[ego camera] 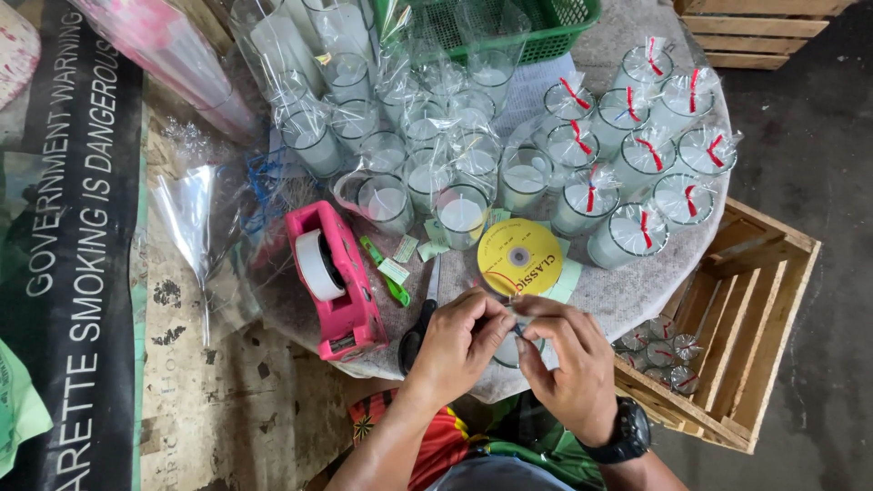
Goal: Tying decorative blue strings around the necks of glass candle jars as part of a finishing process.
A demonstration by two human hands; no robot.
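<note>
Both hands, left [459, 344] and right [566, 359], pinched together on a wrapped candle glass [511, 350] beside the yellow ribbon spool [518, 257]

Pink plastic tape dispenser [338, 282] at 9 o'clock; yellow round ribbon spool [519, 257] centre; red ribbon ties [647, 153] on clear-wrapped white glass candles, 2 o'clock.

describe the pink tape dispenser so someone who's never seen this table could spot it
Start at the round table crowded with wrapped glass candles. At its near left edge, left of the yellow ribbon spool, sits the tape dispenser. It is the only bright pink, blocky thing there, with a white tape roll in its middle.
</note>
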